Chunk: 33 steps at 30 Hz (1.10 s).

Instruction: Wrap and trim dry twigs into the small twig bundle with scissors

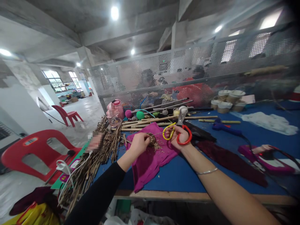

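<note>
My left hand [138,144] is closed, thumb and fingertips pinched at a small clump of dry brown plant bits [154,143]. A thin strand [159,133] stretches from there to my right hand [178,137]. My right hand is closed around scissors with a yellow and a red handle loop [184,142], its fingers curled up near the strand. The blades point away from me and are partly hidden. Beneath the clump lies a magenta cloth [144,175], with loose crumbs scattered on it. Exactly what the left fingertips grip is partly covered.
Bundled dry stalks [103,150] cover the blue table's left side. Behind the cloth lie sticks [161,119], a green ball [140,115] and a pink jug [115,109]. A blue corded tool [225,127], dark red cloth [232,162] and purple device [269,161] are right. People sit behind a perforated screen [131,72].
</note>
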Tool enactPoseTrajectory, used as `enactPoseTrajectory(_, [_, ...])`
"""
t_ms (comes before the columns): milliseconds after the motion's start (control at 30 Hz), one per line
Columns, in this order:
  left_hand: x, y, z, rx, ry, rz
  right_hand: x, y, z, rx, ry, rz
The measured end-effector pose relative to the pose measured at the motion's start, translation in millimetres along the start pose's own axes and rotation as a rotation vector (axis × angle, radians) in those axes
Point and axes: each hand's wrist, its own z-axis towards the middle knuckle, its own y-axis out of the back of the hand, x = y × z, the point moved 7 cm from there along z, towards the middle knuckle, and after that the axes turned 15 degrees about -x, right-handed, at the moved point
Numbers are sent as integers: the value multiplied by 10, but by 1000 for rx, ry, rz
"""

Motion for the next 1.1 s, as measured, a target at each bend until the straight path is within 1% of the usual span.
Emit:
enactPoseTrajectory(133, [40,33,68,-87,40,27,15,-47,-54,48,-65,81])
enactPoseTrajectory(200, [101,65,121,-136,119,2,13,-83,-86,64,-77,82])
enactPoseTrajectory(267, [191,106,183,-196,242,-78,-3,-129,-124,80,-95,85])
enactPoseTrajectory(300, [242,118,211,-225,318,-150,-18,-156,-146,89,-107,86])
enactPoseTrajectory(367, [330,96,256,-259,479,-367,-61,-215,-198,114,-139,80])
enactPoseTrajectory(467, [371,-35,298,-266,685,-804,-156,-308,-294,162,-217,69])
enactPoseTrajectory(533, [365,-127,309,-280,786,-1028,-221,-372,-365,204,-275,69])
enactPoseTrajectory(600, [367,-197,305,-286,847,-1124,-261,-424,-420,241,-312,71])
enactPoseTrajectory(667, [383,-216,297,-284,840,-1097,-258,-449,-438,258,-317,88])
enactPoseTrajectory(733, [414,-159,281,-295,753,-949,-207,-440,-411,257,-286,122])
enactPoseTrajectory(833, [408,15,231,-340,501,-559,-114,-384,-327,248,-232,161])
enactPoseTrajectory(900, [361,107,178,-397,347,-382,-99,-347,-282,246,-230,160])
enactPoseTrajectory(933, [348,128,151,-422,308,-336,-102,-335,-267,242,-230,154])
enactPoseTrajectory(967, [360,131,126,-442,315,-317,-110,-330,-260,238,-229,147])
enactPoseTrajectory(1000, [395,115,107,-450,360,-314,-114,-331,-260,233,-222,142])
enactPoseTrajectory(1100, [537,25,80,-459,552,-418,-95,-369,-288,231,-171,135])
